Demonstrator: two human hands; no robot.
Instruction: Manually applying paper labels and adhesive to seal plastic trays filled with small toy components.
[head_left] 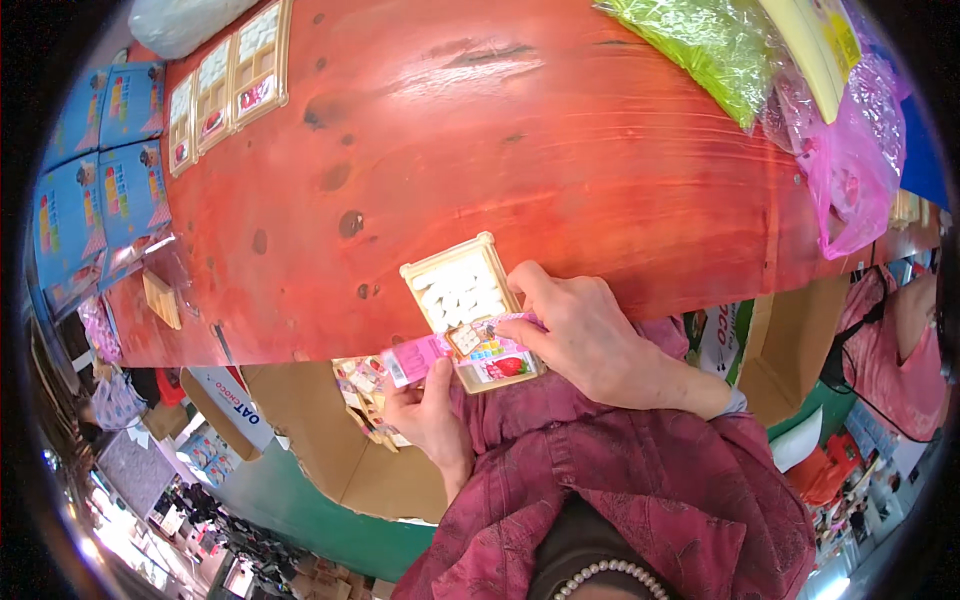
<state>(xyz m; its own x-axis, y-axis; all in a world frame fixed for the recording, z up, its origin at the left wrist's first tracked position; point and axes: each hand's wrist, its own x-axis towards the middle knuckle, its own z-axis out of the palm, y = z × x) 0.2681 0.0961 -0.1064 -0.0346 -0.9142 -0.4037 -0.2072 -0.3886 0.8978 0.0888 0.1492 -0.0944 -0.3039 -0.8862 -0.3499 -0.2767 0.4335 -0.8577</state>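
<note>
A beige plastic tray (pixel 407 271) lies at the table's near edge, overhanging toward my lap. White pieces (pixel 455 297) fill its far part, and a card with a strawberry picture shows in its near part. Across the tray's middle runs a pink printed paper band (pixel 418 356). My left hand (pixel 432 420) is closed on the band's left end, thumb on top. At the tray's right side, my right hand (pixel 590 330) pinches the band's other end between thumb and fingers. Whether the band passes under the tray is hidden.
On the red table (pixel 560 180), similar filled trays (pixel 230 80) stand at the far left beside stacked blue boxes (pixel 130 105). Green and pink plastic bags (pixel 860 170) lie far right. Below the edge, an open cardboard box (pixel 385 480) holds more packs. Another person's arm (pixel 912 310) shows at right.
</note>
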